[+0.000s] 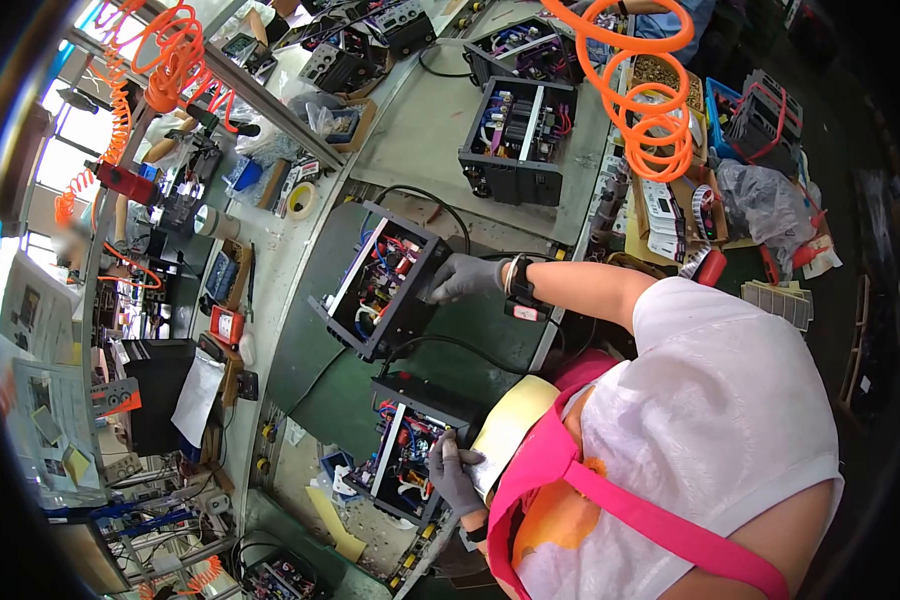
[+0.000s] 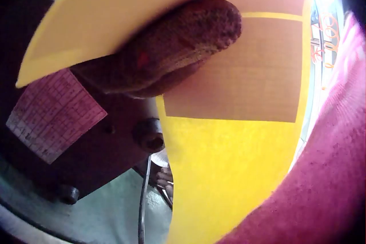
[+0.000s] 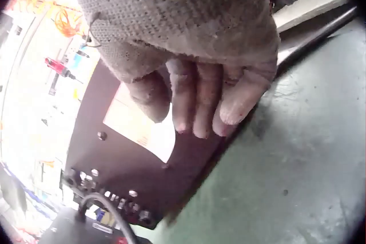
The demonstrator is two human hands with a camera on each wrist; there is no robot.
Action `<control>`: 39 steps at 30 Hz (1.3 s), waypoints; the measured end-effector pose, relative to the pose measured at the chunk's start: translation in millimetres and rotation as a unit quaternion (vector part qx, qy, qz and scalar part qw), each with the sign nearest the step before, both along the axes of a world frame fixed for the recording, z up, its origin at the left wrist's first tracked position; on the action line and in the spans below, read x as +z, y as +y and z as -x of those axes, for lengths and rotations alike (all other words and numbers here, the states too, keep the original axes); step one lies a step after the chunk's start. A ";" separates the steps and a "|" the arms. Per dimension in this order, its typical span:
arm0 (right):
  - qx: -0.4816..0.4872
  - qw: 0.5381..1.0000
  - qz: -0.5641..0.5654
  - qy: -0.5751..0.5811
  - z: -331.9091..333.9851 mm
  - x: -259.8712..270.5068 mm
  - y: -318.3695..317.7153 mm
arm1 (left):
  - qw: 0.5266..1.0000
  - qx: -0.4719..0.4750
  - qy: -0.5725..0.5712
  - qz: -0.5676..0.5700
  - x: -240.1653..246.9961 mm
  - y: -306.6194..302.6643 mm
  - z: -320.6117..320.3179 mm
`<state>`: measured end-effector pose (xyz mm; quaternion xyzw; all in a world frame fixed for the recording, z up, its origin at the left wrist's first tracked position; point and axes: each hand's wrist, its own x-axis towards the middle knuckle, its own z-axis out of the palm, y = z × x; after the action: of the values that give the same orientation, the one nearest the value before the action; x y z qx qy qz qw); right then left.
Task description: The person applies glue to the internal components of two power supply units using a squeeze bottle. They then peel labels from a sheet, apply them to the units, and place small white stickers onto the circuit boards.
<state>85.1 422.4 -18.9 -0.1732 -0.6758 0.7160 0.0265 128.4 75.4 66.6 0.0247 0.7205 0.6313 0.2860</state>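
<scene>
My gloved left hand (image 1: 455, 475) holds a curled yellow sheet (image 1: 515, 425) close to my body. In the left wrist view, a gloved finger (image 2: 189, 38) lies across that sheet, which has a tan rectangle on its face. My gloved right hand (image 1: 467, 278) touches the near side panel of an open-topped black machine (image 1: 390, 275) with wiring inside. The right wrist view shows its fingers extended downward over a white label (image 3: 140, 121) on the dark panel. Another open black machine (image 1: 410, 440) stands beside my left hand, and a printed label (image 2: 57, 115) shows on a dark panel.
More open machines (image 1: 515, 140) stand farther up the line. Black cables (image 1: 460, 345) run across the green work surface (image 1: 320, 280). Orange coiled hoses (image 1: 650, 110) hang overhead. Bins, boxes and a tape roll (image 1: 301, 200) line the far shelf.
</scene>
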 end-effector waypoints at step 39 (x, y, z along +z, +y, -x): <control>-0.042 0.980 0.121 0.150 -132.5 108.9 -127.6 | 0.937 -0.077 0.317 -0.124 44.0 46.5 -12.8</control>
<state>217.6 294.8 89.9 -0.0936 -0.5647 0.8086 0.1364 141.2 121.8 110.7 0.3141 0.6857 0.6510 0.0856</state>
